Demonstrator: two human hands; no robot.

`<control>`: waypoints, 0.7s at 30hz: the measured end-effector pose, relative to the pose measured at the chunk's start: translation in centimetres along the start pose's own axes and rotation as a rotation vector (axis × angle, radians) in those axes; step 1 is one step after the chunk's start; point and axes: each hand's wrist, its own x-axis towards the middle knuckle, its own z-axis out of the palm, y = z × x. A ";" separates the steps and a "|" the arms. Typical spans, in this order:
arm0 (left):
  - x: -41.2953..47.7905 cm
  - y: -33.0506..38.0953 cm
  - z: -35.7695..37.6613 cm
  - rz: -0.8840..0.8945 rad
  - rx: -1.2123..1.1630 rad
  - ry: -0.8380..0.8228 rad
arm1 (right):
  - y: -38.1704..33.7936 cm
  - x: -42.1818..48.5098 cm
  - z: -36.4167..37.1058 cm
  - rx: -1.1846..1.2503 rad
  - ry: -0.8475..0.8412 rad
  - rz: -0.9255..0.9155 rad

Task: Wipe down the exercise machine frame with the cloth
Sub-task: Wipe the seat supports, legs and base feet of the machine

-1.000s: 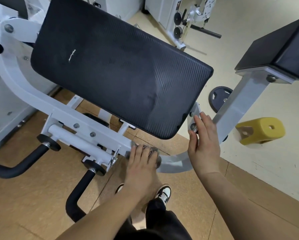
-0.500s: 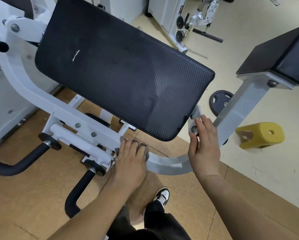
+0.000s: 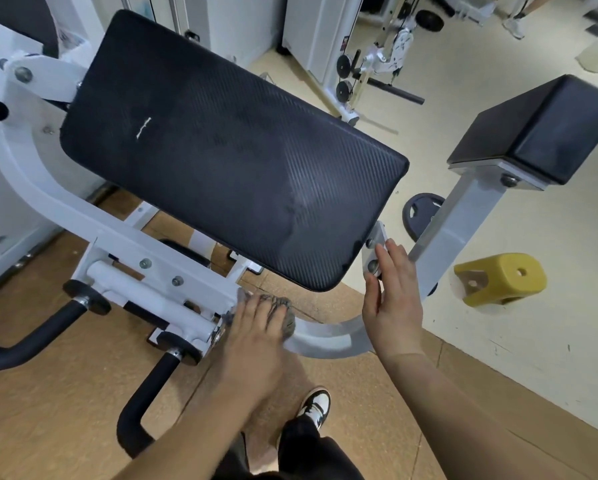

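Brown matting (image 3: 48, 410) covers the gym floor under the machine and gives way to pale cream flooring (image 3: 519, 358) on the right. White cable stations stand at the back. A big black pad (image 3: 231, 150) slopes across the middle, carried on the white exercise machine frame (image 3: 328, 337), whose curved tube sweeps under the pad's near corner. The grey cloth (image 3: 285, 308) sits on that tube, right where the curve meets the bolted block of the frame. The left hand (image 3: 256, 337) lies palm down over it, fingers stretched flat and pressing the cloth onto the metal. The right hand (image 3: 394, 306) is spread wide too, with straight fingertips resting on the small bolted bracket (image 3: 377, 237) at the pad's corner and gripping nothing. Two black handles (image 3: 145, 403) jut out at lower left. A smaller black seat pad (image 3: 540, 129) stands on its post to the right, with a dark weight plate (image 3: 420, 211) and a yellow block (image 3: 502, 278) on the floor near the post. One black-and-white shoe (image 3: 314, 407) shows below the hands.
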 end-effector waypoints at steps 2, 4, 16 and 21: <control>-0.4 5.3 -0.5 -0.051 -0.064 -0.015 | -0.3 -0.1 0.0 0.021 0.001 0.017; -0.8 8.5 -0.5 -0.009 -0.138 -0.052 | -0.5 -0.1 0.0 0.027 -0.004 0.037; 1.6 -0.5 -1.9 -0.037 -0.074 0.017 | -4.8 1.1 0.0 -0.109 -0.011 -0.258; 0.2 1.9 -0.3 0.360 0.036 -0.029 | -8.7 6.2 2.2 -0.371 -0.210 -0.488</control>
